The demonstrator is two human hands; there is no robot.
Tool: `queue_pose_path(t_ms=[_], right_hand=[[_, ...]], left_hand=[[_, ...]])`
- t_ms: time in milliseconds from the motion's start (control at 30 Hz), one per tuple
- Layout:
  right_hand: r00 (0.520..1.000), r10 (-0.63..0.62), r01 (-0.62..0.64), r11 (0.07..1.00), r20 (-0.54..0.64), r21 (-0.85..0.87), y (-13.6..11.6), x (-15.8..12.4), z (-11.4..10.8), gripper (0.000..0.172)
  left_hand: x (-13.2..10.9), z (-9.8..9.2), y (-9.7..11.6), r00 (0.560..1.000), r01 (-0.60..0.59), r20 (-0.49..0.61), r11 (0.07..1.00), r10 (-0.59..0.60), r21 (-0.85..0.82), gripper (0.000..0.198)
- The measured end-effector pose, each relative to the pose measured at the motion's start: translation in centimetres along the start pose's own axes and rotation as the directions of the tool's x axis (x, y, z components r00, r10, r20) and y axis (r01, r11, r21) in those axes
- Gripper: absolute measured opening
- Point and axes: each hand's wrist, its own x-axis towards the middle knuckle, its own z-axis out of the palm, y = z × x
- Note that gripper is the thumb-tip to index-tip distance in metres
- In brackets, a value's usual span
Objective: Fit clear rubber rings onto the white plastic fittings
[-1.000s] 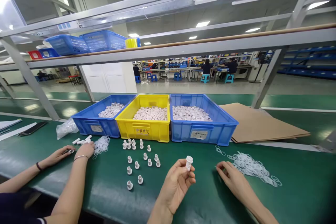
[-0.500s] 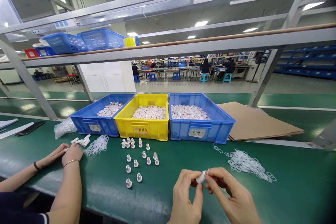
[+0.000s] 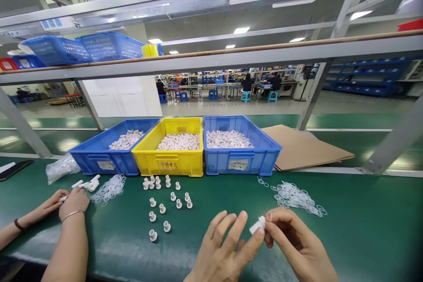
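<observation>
Between the fingertips of my right hand [image 3: 295, 240] is a small white ribbed plastic fitting [image 3: 257, 225], held in a pinch. My left hand [image 3: 224, 246] has its fingers spread apart, and its thumb rests against the fitting's lower side. Whether a ring sits on the fitting is too small to tell. A pile of thin white rings [image 3: 295, 197] lies beyond my right hand. Several white flanged fittings [image 3: 167, 227] stand upright on the green table [image 3: 125, 246], to the left of my left hand.
At the back stand a blue bin [image 3: 243, 165], a yellow bin [image 3: 168, 167] and another blue bin [image 3: 105, 161], all holding white parts. Flat cardboard [image 3: 306, 150] lies at right. At left, a co-worker's hands [image 3: 72, 202] handle white pieces beside another ring pile [image 3: 110, 188]. A shelf [image 3: 205, 61] spans above.
My left fingers have opened away from the fitting, leaving the thumb against it. My right hand keeps its pinch. The whole view has shifted, so the scene sits farther left.
</observation>
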Motion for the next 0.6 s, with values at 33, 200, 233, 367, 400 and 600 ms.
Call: queue_pose_path(t_ms=[33,200,233,367,400,600], right_hand=[[1.0,0.007,-0.007,1.0,0.007,0.018,-0.2,-0.1,0.1,0.02],[0.999,0.03,-0.032,0.997,0.029,0.066,-0.9,-0.5,0.0,0.021],[0.999,0.03,-0.032,0.997,0.033,0.07,-0.9,-0.5,0.0,0.021],[0.999,0.018,-0.02,0.999,0.042,0.051,-1.1,-0.6,-0.2,0.021],[0.999,0.012,-0.013,0.999,0.046,0.037,-1.1,-0.6,-0.2,0.023],[0.998,-0.01,0.012,1.0,0.064,-0.019,-0.6,-0.2,-0.7,0.023]], left_hand=[[0.0,-0.2,-0.2,1.0,-0.016,-0.001,1.0,0.016,0.0,0.059],[0.3,-1.2,-0.9,0.993,-0.113,-0.018,0.994,0.113,0.011,0.056],[0.4,-1.4,-1.1,0.992,-0.128,-0.013,0.992,0.128,0.012,0.055],[0.6,-2.2,-1.6,0.978,-0.196,0.068,0.981,0.196,-0.007,0.051],[0.6,-2.2,-1.7,0.974,-0.209,0.089,0.978,0.21,-0.017,0.051],[0.1,-2.0,-0.8,0.961,0.264,0.115,0.722,-0.25,-0.64,0.044]])
